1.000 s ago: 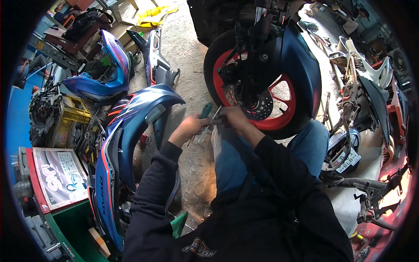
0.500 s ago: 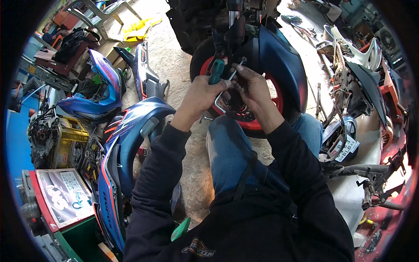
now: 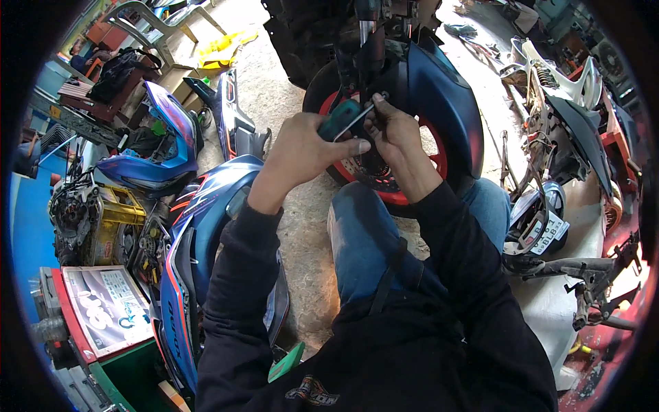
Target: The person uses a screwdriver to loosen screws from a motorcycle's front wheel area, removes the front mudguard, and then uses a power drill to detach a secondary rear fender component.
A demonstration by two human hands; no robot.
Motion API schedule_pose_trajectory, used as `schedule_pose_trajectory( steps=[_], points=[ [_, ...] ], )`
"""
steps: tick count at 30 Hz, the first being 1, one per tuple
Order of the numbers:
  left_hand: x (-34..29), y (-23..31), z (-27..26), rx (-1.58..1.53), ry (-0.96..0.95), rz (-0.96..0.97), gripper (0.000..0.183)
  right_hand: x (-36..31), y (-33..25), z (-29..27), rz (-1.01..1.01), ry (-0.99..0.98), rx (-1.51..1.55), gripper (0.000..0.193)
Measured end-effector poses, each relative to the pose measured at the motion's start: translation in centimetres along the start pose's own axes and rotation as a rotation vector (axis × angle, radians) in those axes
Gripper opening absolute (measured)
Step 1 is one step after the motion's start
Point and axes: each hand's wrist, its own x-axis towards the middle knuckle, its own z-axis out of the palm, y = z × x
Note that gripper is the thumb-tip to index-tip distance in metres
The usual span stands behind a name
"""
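Observation:
In front of me is a motorcycle front wheel with a red rim (image 3: 398,198) and a dark blue fender (image 3: 443,103). My left hand (image 3: 295,154) is closed round a green tool handle (image 3: 339,118), its thumb stretched to the right; the rest of that tool is hidden. With my right hand (image 3: 395,134) I pinch a thin metal rod (image 3: 355,122), which runs slantwise between my hands. A small round metal piece (image 3: 385,95) shows at the right fingertips; whether it belongs to the rod I cannot tell. Both hands are before the wheel, near the fork (image 3: 368,41).
Blue body panels (image 3: 213,206) lie on the left, near a yellow crate (image 3: 120,220) and a red-edged box (image 3: 110,312). Motorcycle parts (image 3: 566,137) and a licence plate (image 3: 547,232) are on the right. A green piece (image 3: 286,362) is beside my left forearm.
My left hand has shifted left and slightly down, with its thumb now extended. The green handle has tilted over. The rod's bent lower end, visible before, no longer shows. My right hand has barely moved.

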Motion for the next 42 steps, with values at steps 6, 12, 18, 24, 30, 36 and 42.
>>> schedule_pose_trajectory(
  steps=[6, 12, 18, 24, 30, 36, 42],
  points=[
    [1.8, 1.1, 0.3, 0.414, 0.093, 0.195, 0.041, 1.2, -0.1, -1.0, 0.032, -0.058, 0.044, 0.008],
    [2.3, -3.1, 0.4, -0.886, -0.165, -0.341, 0.031, -0.3, -0.4, -1.3, 0.194, -0.269, 0.066, 0.012],
    [1.1, -11.4, 2.9, -0.508, -0.063, -0.354, 0.033, -0.2, -0.2, -1.4, 0.134, -0.262, 0.001, 0.014],
    [-0.4, -14.6, 6.8, 0.263, -0.449, -0.603, 0.042, -0.1, -0.8, -2.1, 0.11, -0.264, -0.017, 0.013],
    [0.2, -5.0, 2.3, -0.606, -0.039, -0.255, 0.043, 0.3, -0.4, -2.0, 0.096, -0.27, -0.051, 0.012],
    [1.0, 0.6, -0.7, -0.269, -0.356, -0.221, 0.052, 0.5, -0.2, -2.1, 0.077, -0.304, -0.043, 0.011],
    [-0.3, 0.2, 0.4, 0.612, -0.048, 0.416, 0.052, 0.1, -0.5, -1.8, 0.077, -0.254, -0.081, 0.01]
  ],
)
